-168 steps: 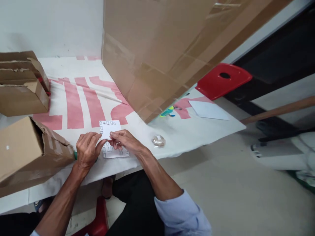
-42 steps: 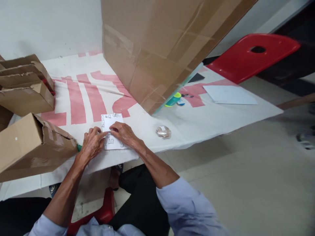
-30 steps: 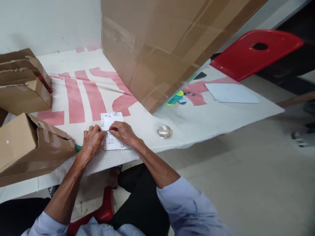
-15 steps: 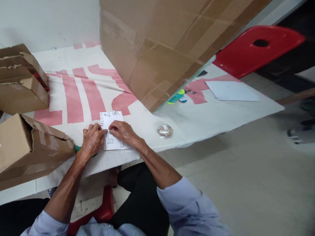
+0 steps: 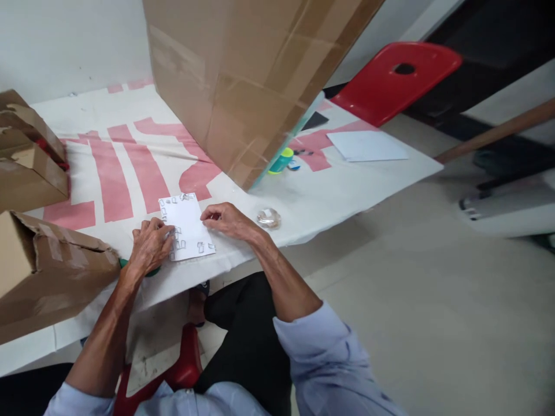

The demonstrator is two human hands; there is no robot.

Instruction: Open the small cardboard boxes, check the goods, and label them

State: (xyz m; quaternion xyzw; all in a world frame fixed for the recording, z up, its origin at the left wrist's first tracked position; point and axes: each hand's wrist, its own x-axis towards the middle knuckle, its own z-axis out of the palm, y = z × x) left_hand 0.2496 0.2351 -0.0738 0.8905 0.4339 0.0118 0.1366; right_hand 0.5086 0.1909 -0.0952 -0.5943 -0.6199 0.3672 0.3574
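Note:
A white sheet of paper [image 5: 191, 222] lies on the table near its front edge. Small dark-outlined squarish shapes run along its borders; whether they are drawn or stuck on is too small to tell. My left hand [image 5: 151, 245] rests on the sheet's left edge, fingers curled and thumb on the paper. At the right edge, my right hand [image 5: 228, 221] has its thumb and fingertips pinched together; anything between them is too small to make out. Partly hidden beneath my left wrist is a green object [image 5: 152, 271]. A clear, roundish item [image 5: 269, 218], perhaps a tape roll, lies right of my right hand.
Cardboard boxes [image 5: 65, 271] stand at the left, and a large carton [image 5: 243, 86] rises behind the hands. Beyond it are a green-and-yellow container [image 5: 281, 160], a white sheet [image 5: 368, 146] and a red chair [image 5: 399, 81]. The white cloth [image 5: 321, 190] has pink markings.
My right hand has moved right, from the middle of the sheet to its right edge. My left hand stays at the left edge. The whole view has shifted somewhat.

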